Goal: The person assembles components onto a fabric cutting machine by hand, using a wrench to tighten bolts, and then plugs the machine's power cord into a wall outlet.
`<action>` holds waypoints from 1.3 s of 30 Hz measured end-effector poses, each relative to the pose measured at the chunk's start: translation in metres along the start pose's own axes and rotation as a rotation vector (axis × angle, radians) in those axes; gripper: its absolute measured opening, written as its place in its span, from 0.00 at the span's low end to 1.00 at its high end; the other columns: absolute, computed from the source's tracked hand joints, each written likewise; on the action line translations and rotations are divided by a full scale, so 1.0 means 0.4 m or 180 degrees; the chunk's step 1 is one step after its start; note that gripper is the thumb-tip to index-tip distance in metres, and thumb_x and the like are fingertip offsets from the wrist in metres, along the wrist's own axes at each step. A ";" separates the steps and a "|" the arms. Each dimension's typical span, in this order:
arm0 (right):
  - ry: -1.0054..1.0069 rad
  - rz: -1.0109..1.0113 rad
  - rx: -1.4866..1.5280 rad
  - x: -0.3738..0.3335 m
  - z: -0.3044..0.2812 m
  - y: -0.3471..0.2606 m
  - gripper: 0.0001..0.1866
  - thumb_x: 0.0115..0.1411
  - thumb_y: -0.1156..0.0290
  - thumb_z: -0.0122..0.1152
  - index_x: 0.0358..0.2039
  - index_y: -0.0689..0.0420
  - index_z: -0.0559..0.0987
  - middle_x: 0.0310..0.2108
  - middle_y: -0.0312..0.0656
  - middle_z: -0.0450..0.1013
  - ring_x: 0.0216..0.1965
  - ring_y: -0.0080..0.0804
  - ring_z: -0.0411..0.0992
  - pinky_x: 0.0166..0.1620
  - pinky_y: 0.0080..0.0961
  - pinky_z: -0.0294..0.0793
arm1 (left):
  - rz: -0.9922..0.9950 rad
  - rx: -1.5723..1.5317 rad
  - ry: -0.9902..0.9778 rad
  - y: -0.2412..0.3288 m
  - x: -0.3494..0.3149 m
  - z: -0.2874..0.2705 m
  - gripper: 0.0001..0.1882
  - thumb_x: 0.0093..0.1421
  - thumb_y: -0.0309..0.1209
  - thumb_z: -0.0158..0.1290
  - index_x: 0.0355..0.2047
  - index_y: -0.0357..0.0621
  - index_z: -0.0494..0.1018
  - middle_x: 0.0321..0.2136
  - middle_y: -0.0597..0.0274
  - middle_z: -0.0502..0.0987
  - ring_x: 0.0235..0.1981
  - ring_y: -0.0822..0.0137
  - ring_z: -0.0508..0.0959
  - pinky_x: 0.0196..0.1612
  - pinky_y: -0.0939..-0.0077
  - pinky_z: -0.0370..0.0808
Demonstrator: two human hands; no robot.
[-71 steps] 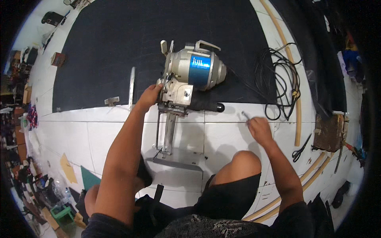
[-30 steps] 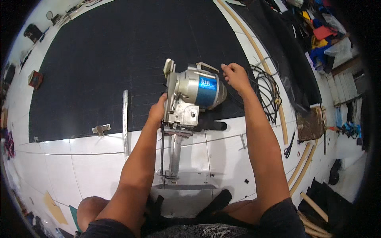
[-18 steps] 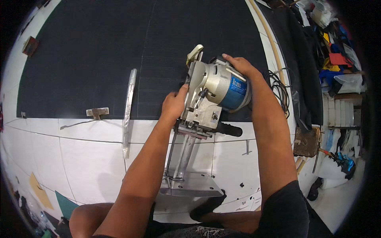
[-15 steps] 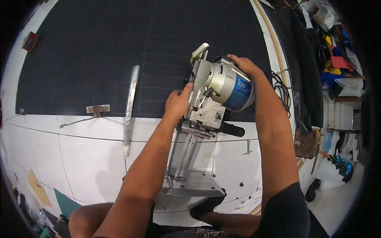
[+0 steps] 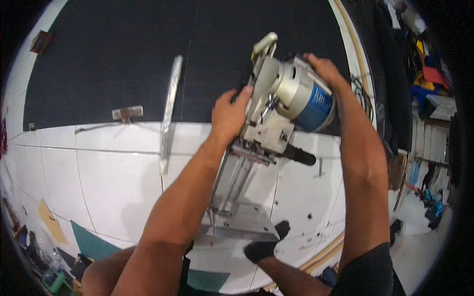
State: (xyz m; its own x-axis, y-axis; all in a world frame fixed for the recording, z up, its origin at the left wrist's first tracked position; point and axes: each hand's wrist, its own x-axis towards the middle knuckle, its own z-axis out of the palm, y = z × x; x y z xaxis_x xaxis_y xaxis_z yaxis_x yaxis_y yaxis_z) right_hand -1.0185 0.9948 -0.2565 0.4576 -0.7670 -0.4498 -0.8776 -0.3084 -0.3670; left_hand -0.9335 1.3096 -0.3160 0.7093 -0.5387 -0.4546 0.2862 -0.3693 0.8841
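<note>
A straight-knife cloth cutting machine (image 5: 291,91), with a silver and blue motor, leans over the front edge of the dark fabric (image 5: 113,59). My left hand (image 5: 229,114) is closed around the left side of its head. At the motor's upper right, my right hand (image 5: 323,70) grips the housing, its fingers partly hidden. Below the head, the upright runs down to a flat grey base plate (image 5: 247,222) over white tiles. A dark handle (image 5: 300,155) sticks out on the right. Left of the machine, a long silver strip (image 5: 171,116) lies across the fabric's edge.
A clamp-like metal piece (image 5: 127,114) sits on the fabric edge, and a reddish block (image 5: 41,42) at its far left. Black cable (image 5: 363,93) lies beside my right forearm. A wooden pole (image 5: 353,32) runs along the right. My foot (image 5: 259,251) shows below the base plate.
The machine has shifted right with both my hands on it and leans more to the right. The whole view has moved slightly, and more of my lower leg shows below.
</note>
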 end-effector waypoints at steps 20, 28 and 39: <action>0.2010 -0.0158 0.0794 -0.878 -0.405 0.064 0.34 0.55 0.39 0.58 0.27 0.66 0.80 0.23 0.39 0.72 0.27 0.27 0.68 0.35 0.27 0.66 | 0.2082 -0.0543 -0.1057 0.216 -0.291 0.122 0.32 0.61 0.43 0.54 0.62 0.44 0.63 0.47 0.43 0.76 0.51 0.56 0.75 0.55 0.66 0.69; 0.2392 -0.0504 0.0146 -1.019 -0.399 0.116 0.28 0.64 0.46 0.54 0.29 0.62 0.80 0.24 0.32 0.68 0.27 0.20 0.61 0.30 0.20 0.58 | 0.2729 -0.0877 -0.1514 0.235 -0.283 0.133 0.31 0.61 0.40 0.53 0.62 0.46 0.62 0.47 0.44 0.76 0.52 0.55 0.75 0.57 0.60 0.69; 0.2411 -0.0444 0.0413 -1.179 -0.326 0.118 0.21 0.67 0.51 0.51 0.33 0.59 0.76 0.22 0.24 0.63 0.23 0.11 0.55 0.26 0.13 0.51 | 0.2805 -0.1540 -0.2219 0.230 -0.213 0.161 0.32 0.60 0.40 0.52 0.62 0.39 0.61 0.43 0.47 0.78 0.46 0.62 0.78 0.51 0.67 0.72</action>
State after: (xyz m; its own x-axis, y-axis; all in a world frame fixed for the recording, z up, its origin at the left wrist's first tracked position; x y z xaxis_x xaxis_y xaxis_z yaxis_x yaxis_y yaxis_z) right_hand -1.2943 1.2685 0.0446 0.2993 -0.9155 0.2690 -0.7741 -0.3978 -0.4926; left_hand -1.0091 1.2730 -0.2029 0.3270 -0.8075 0.4910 0.1977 0.5665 0.8000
